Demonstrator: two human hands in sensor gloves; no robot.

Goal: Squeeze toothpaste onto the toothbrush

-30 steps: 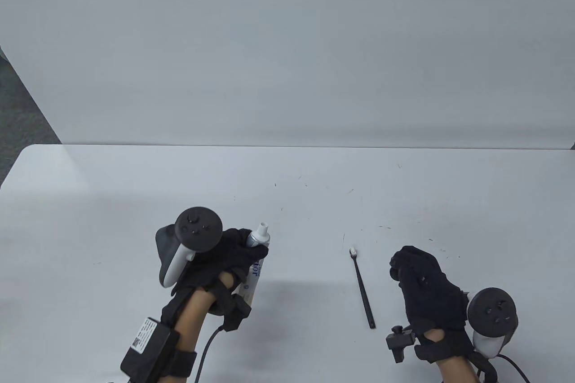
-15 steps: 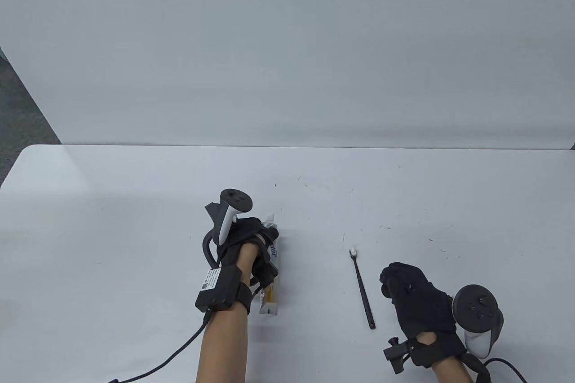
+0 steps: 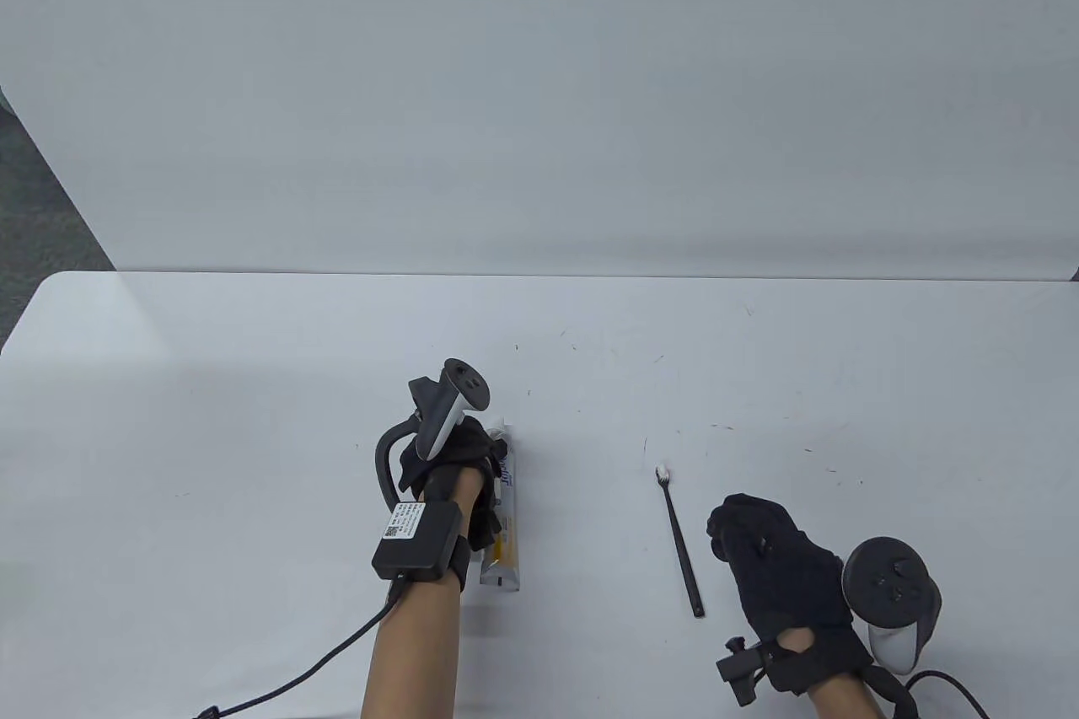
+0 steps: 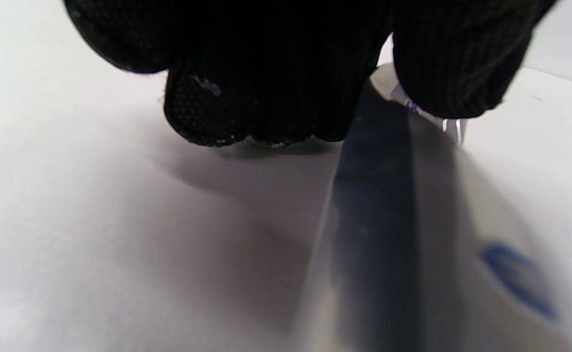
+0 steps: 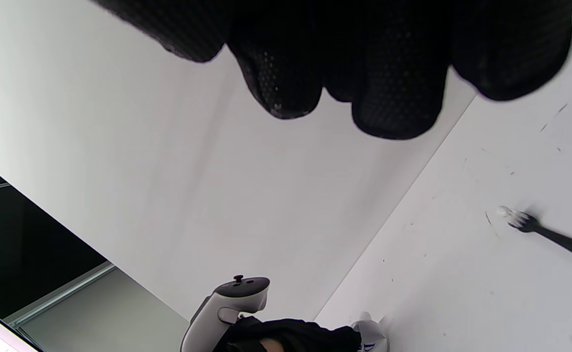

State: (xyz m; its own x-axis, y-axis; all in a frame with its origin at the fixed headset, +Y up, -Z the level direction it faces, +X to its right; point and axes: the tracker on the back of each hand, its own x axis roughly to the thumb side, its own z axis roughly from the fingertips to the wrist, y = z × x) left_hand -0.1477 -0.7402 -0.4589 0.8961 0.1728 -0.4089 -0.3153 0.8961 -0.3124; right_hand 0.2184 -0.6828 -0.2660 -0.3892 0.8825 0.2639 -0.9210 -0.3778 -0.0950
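A white toothpaste tube (image 3: 504,538) lies flat on the white table (image 3: 211,415), nozzle end pointing away. My left hand (image 3: 487,449) holds it near the nozzle end. In the left wrist view the fingers (image 4: 246,98) curl down to the left of the tube (image 4: 388,220) and the thumb presses its shoulder. A black toothbrush (image 3: 681,542) lies to the right, its white head (image 3: 662,470) pointing away. My right hand (image 3: 727,529) rests empty and loosely curled just right of the handle. The right wrist view shows the brush head (image 5: 508,213).
A white wall (image 3: 539,78) stands behind the table's far edge. A cable (image 3: 320,668) trails from my left wrist toward the near edge. Small dark specks dot the table around the brush.
My left hand moved right, rolled over and lowered the tube from a raised tilt to flat on the table. My right hand drifted slightly left and toward me.
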